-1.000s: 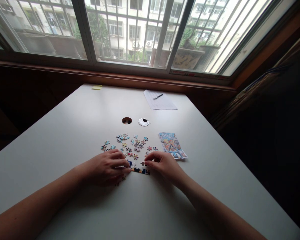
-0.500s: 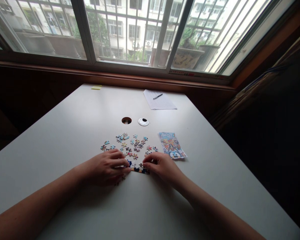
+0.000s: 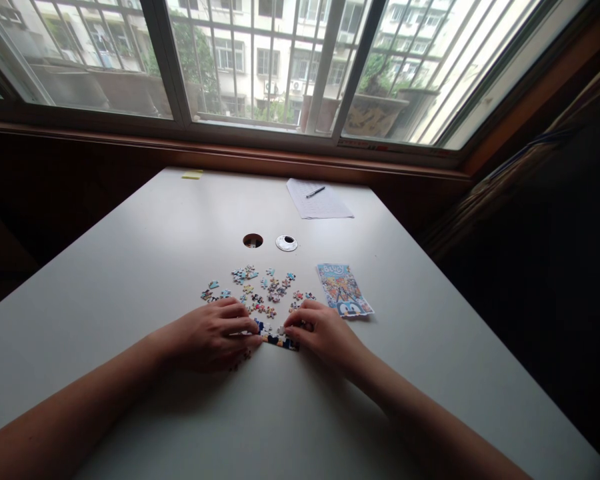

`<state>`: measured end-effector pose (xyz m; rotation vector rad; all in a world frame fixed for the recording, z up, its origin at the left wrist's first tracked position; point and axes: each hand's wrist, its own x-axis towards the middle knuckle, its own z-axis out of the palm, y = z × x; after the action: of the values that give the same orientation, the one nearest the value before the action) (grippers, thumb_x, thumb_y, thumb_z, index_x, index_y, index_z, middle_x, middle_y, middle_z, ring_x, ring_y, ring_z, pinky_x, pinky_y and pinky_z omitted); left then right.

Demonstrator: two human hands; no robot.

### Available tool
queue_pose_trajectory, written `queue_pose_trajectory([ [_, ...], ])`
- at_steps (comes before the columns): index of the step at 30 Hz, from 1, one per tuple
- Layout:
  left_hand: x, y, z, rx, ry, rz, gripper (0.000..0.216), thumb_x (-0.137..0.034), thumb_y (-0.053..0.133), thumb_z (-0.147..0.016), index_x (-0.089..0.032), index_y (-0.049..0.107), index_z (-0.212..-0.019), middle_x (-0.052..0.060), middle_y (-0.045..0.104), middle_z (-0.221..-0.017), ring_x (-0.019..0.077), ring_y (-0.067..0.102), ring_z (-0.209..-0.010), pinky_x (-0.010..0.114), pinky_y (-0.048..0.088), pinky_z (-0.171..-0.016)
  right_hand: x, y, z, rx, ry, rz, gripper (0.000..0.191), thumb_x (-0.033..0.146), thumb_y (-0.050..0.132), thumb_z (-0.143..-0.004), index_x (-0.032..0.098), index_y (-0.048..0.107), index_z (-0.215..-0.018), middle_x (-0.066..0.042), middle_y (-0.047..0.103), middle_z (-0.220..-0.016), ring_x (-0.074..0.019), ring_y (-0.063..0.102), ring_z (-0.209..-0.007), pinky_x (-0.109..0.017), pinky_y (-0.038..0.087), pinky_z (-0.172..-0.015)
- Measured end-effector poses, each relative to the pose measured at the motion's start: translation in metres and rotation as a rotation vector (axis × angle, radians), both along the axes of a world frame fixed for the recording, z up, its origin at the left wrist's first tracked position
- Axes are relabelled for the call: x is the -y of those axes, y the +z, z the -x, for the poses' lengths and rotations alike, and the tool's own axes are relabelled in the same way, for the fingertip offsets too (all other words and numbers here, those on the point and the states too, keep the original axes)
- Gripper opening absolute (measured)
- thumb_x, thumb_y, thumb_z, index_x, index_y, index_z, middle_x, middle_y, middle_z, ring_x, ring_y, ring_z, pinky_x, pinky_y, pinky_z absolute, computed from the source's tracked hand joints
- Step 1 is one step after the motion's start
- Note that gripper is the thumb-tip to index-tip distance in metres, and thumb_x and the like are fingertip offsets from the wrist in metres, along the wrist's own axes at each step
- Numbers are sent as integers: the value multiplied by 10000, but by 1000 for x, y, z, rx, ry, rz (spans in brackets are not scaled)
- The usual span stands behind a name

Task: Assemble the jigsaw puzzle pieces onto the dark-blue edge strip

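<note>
A short strip of joined jigsaw pieces (image 3: 279, 342) lies flat on the table between my two hands. My left hand (image 3: 219, 332) is closed at its left end, fingertips pressed against the dark blue pieces there. At the upper right of the strip, the thumb and forefinger of my right hand (image 3: 323, 331) pinch a small pale jigsaw piece (image 3: 281, 330), partly covered by the fingers. Loose jigsaw pieces (image 3: 275, 293) are scattered just beyond my hands, and a few more lie partly in shadow under my left hand.
A colourful picture sheet (image 3: 344, 291) rests right of the loose pieces. Farther back are a round hole (image 3: 253, 241) in the white table (image 3: 130, 280), its silver cover (image 3: 287, 243), papers (image 3: 315, 207) with a pen (image 3: 315, 192), and a yellow note (image 3: 193, 175). A barred window stands behind.
My right fingertips have shifted very slightly, and the pinched piece now shows paler and a little tilted at the strip. My left hand stays in place.
</note>
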<state>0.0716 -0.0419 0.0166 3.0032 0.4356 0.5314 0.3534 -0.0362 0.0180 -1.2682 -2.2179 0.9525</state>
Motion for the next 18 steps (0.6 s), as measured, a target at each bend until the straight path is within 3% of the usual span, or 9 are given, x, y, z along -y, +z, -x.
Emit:
queue_pose_trajectory([
  [18,1,0,-2,-17,9,-8,370,-189,595,-937,-226,568,-1304,79,649,-1047,203,576,-900,364,488,-855,2,7,2,-71,-21,129,79,176,696,-818,224,755,-840,3,735,-850,-175,657,-832,-271,467,-769],
])
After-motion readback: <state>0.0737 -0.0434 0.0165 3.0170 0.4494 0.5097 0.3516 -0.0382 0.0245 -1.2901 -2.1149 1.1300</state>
